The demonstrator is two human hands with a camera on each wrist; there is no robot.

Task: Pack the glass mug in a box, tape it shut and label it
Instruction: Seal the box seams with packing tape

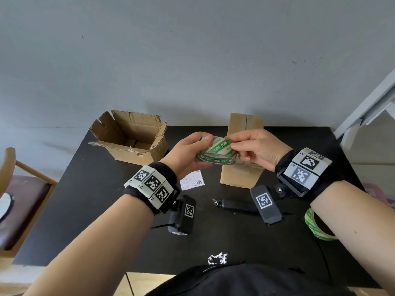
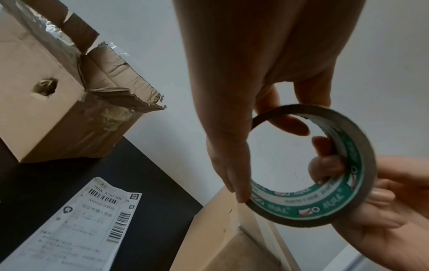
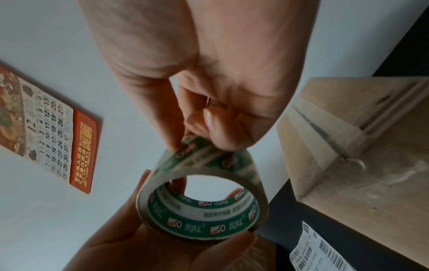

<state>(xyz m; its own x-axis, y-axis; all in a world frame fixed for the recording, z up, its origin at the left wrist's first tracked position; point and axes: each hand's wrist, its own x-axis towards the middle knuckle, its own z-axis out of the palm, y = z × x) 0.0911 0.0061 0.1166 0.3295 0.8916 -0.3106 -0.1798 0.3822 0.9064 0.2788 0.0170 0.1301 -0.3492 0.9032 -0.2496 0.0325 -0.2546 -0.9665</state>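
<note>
Two hands [image 1: 188,154] [image 1: 258,150] — one tape roll [image 1: 217,153], two boxes [image 1: 130,139] [image 1: 241,174]

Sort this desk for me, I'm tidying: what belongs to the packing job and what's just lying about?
Job: tape roll held by left hand and right hand; closed box; shipping label.
Lying about: torn open box; utility knife; second tape roll; calendar.

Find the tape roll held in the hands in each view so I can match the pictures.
Head: tape roll at centre, held between both hands, before the closed box.
Left wrist: lower right.
Right wrist: bottom centre.
Shared landmark: the shipping label on the black table.
</note>
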